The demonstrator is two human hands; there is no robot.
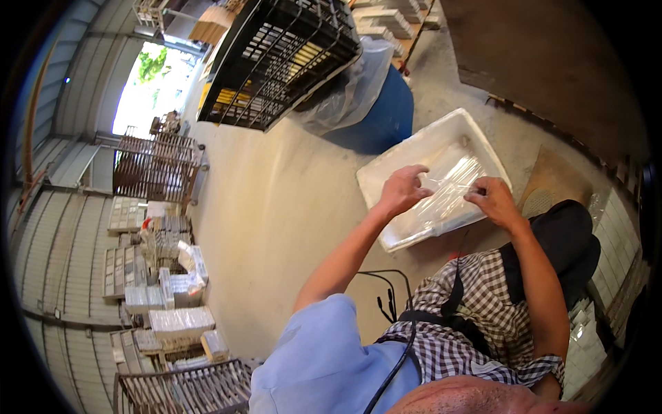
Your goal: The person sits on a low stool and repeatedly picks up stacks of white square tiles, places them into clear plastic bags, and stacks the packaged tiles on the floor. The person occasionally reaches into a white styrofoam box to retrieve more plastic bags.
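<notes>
A white plastic tub [487, 141] stands in front of me with its rim tilted in the view. Inside it lies a bundle of thin, shiny pale strips in clear plastic film [452, 181]. My left hand [405, 188] is over the tub's left side, its fingers curved and its thumb apart, close to the film. Over the right side, my right hand [494, 200] has its thumb and fingertips pinched together at the bundle's edge. What sits between those fingertips is too small to make out.
A blue barrel [386, 117] lined with clear plastic stands beyond the tub, with a black crate [276, 62] above it. Brown cardboard [558, 181] lies to the right. Wrapped stacks [181, 321] and a slatted metal rack [155, 165] line the left. A black cable [403, 345] hangs near me.
</notes>
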